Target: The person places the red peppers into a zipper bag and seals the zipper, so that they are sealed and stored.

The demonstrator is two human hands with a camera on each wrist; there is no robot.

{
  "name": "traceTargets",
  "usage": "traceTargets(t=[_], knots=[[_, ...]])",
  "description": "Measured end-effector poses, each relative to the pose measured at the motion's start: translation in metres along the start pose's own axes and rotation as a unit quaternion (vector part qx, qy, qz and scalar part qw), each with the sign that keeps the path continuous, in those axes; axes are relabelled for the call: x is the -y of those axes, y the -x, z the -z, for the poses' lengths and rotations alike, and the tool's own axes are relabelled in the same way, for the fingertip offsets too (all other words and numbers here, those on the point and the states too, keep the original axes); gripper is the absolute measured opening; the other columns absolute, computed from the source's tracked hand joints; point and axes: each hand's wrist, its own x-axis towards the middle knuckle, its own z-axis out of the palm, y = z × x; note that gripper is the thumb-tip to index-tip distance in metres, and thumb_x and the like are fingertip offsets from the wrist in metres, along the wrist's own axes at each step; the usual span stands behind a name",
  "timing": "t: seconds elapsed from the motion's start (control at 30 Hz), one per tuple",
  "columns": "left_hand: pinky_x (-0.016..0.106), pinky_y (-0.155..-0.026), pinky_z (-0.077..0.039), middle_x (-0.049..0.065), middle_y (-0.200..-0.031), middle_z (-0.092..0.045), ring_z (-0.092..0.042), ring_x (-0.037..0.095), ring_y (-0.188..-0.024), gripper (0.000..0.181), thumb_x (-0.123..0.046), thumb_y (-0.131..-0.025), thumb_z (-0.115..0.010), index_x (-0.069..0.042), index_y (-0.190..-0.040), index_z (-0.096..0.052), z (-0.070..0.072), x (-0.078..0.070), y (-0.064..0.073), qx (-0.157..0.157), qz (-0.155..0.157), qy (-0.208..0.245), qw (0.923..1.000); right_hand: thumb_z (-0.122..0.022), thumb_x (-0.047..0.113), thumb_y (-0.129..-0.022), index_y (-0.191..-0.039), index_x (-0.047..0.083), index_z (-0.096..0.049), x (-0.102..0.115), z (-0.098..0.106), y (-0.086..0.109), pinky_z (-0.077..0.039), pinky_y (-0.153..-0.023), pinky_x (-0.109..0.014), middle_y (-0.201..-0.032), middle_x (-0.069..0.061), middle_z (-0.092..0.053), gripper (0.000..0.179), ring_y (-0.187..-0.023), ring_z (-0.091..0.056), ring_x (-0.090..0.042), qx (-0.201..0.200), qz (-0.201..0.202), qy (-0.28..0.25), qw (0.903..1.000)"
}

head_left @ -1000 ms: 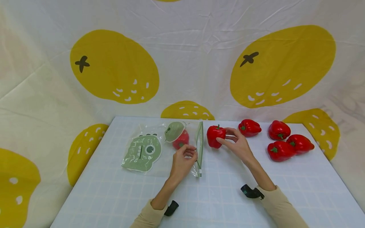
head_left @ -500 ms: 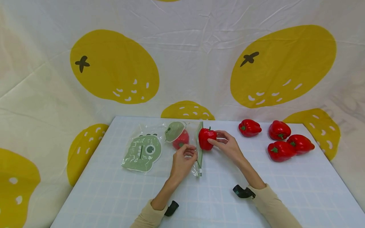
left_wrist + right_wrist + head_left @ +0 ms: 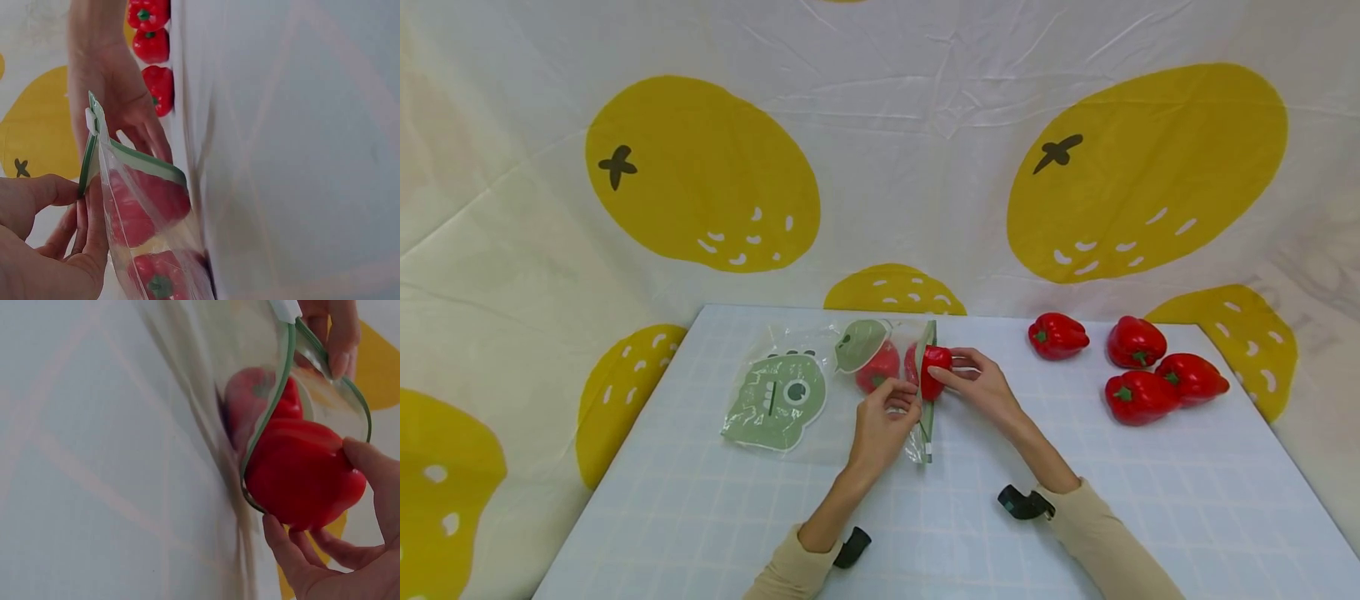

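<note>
A clear zip bag (image 3: 835,433) with a green dinosaur print lies on the table, its green-edged mouth facing right. Pinching the upper edge of that mouth is my left hand (image 3: 880,425), whose thumb and fingers show in the left wrist view. My right hand (image 3: 988,392) grips a red bell pepper (image 3: 306,475) between thumb and fingers. That pepper is partly inside the mouth, its outer end still outside in the right wrist view. Deeper in the bag lies another red bell pepper (image 3: 878,367), seen through the plastic and partly covered by the print.
Toward the back right of the table (image 3: 970,517) lie several loose red bell peppers, one of them a single pepper (image 3: 1057,336) apart from the cluster (image 3: 1142,397). A white cloth with yellow fruit prints (image 3: 910,192) hangs behind the table's back edge.
My right hand has moved left, carrying the bell pepper from right of the bag into its mouth. The left hand has stayed at the bag's edge.
</note>
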Motion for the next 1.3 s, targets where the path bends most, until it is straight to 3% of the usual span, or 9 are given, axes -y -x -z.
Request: traceTargets(t=[0.43, 0.73, 0.97, 1.3], knots=[[0.024, -0.076, -0.061, 0.007, -0.094, -0.072, -0.069, 0.020, -0.082, 0.012, -0.003, -0.092, -0.073, -0.005, -0.103, -0.071, 0.002, -0.001, -0.001, -0.001, -0.009, -0.002, 1.0000, -0.075, 0.047, -0.092, -0.142, 0.006, -0.054, 0.004, -0.014, -0.010, -0.058, -0.094, -0.039, -0.136, -0.018, -0.061, 0.068, -0.120, -0.062, -0.033, 0.007, 0.019, 0.004, 0.9998], [0.024, -0.075, -0.060, 0.006, -0.088, -0.072, -0.068, 0.020, -0.080, 0.010, -0.001, -0.091, -0.072, -0.005, -0.100, -0.073, 0.002, 0.000, -0.001, -0.002, -0.016, -0.002, 0.9999, -0.068, 0.035, -0.098, -0.141, -0.002, -0.057, 0.005, -0.023, -0.014, -0.061, -0.084, -0.033, -0.130, -0.020, -0.064, 0.058, -0.106, -0.069, -0.031, 0.014, 0.030, 0.035, 0.9988], [0.022, -0.074, -0.059, 0.006, -0.088, -0.072, -0.068, 0.020, -0.080, 0.010, 0.000, -0.091, -0.072, -0.005, -0.100, -0.073, 0.001, -0.001, -0.001, -0.002, -0.017, 0.004, 0.9999, -0.067, 0.025, -0.096, -0.134, -0.004, -0.062, 0.006, -0.028, -0.018, -0.057, -0.080, -0.030, -0.121, -0.020, -0.068, 0.048, -0.103, -0.069, -0.030, -0.007, 0.055, 0.067, 0.9963], [0.021, -0.073, -0.059, 0.007, -0.088, -0.072, -0.068, 0.021, -0.080, 0.011, 0.002, -0.090, -0.071, -0.004, -0.099, -0.073, 0.000, -0.002, -0.001, -0.003, -0.020, 0.006, 0.9998, -0.071, 0.023, -0.094, -0.131, 0.001, -0.060, 0.009, -0.032, -0.023, -0.051, -0.079, -0.026, -0.118, -0.020, -0.066, 0.045, -0.103, -0.067, -0.032, -0.021, 0.068, 0.027, 0.9971]])
